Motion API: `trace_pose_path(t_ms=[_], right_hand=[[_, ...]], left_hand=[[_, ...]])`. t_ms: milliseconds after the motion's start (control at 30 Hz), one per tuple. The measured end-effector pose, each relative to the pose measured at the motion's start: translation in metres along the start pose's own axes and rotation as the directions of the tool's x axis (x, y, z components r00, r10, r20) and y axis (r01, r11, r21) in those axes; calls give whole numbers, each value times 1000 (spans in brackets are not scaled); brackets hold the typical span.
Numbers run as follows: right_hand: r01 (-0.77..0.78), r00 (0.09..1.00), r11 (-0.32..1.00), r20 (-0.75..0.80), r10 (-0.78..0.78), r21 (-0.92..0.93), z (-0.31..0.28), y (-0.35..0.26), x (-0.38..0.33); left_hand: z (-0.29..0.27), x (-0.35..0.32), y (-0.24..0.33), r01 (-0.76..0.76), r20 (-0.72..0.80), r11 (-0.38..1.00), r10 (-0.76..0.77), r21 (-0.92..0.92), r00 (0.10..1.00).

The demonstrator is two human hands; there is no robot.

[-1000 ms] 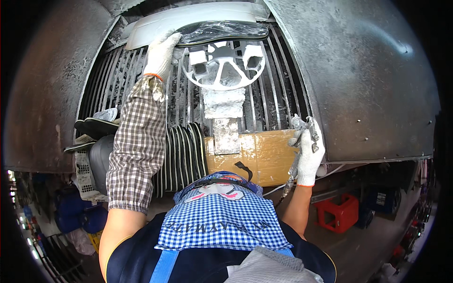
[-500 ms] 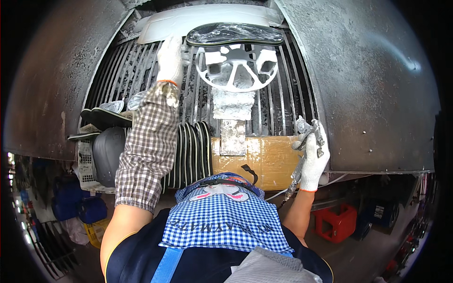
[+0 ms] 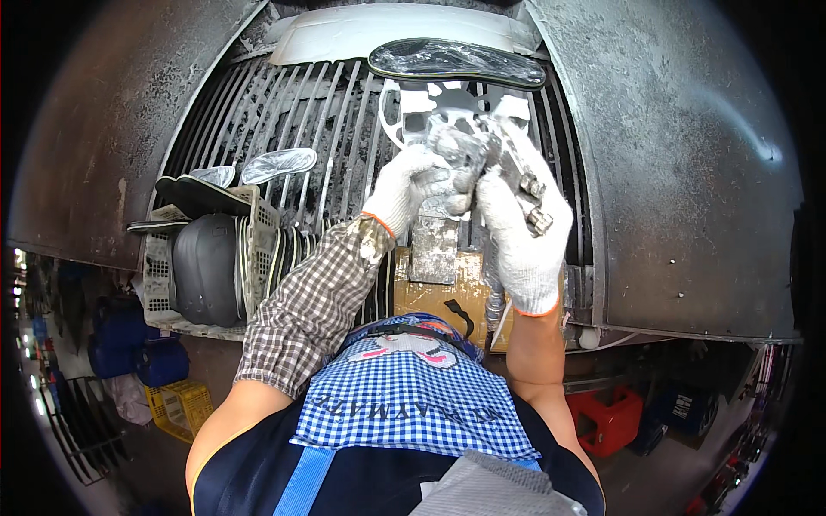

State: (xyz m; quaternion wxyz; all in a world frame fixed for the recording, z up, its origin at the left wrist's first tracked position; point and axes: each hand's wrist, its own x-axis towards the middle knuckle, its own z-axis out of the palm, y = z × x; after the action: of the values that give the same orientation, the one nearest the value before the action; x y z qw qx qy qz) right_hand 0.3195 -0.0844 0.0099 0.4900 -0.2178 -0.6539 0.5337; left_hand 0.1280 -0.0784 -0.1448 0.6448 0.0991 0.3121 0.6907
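My right hand, in a white knit glove, is closed around a metal spray gun crusted with grey coating. My left hand, also gloved and with a checked sleeve, is curled close by at the gun's front. A blurred grey mass lies at its fingers; I cannot make out what it is. Both hands are above a white spoked turntable, largely hiding it. Just beyond lies a black sole-shaped piece with a shiny, whitish-streaked top.
A plastic crate at left holds black pieces with pale edges, several upright. Two silvery oval pieces lie beside it, one the larger oval. Slatted bars run between metal side walls. A taped cardboard box is in front of me.
My left hand has come back from the pale sheet at the far left to the middle. My right hand has lifted the spray gun up and leftward to meet it over the turntable.
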Motion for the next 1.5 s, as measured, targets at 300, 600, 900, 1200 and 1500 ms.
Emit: trace_pose_path(t_ms=[300, 600, 900, 1200, 1500], right_hand=[[50, 999, 992, -15, -52, -114, 2, -4, 9], [21, 989, 994, -141, -36, -104, -9, 10, 11], [-5, 964, 981, -261, -47, -194, -19, 9, 10], [-2, 971, 997, -239, -16, -74, -18, 6, 5], [-20, 954, 996, -296, 46, 90, -25, 8, 11]], left_hand=[[2, 2, -5, -19, 78, 1000, 19, 4, 997], [-1, 8, -9, -32, 72, 999, 31, 7, 997], [4, 4, -8, -17, 13, 1000, 17, 21, 1000], [6, 2, -9, -22, 40, 1000, 22, 4, 999], [-1, 7, -9, 2, 16, 999, -1, -38, 1000]])
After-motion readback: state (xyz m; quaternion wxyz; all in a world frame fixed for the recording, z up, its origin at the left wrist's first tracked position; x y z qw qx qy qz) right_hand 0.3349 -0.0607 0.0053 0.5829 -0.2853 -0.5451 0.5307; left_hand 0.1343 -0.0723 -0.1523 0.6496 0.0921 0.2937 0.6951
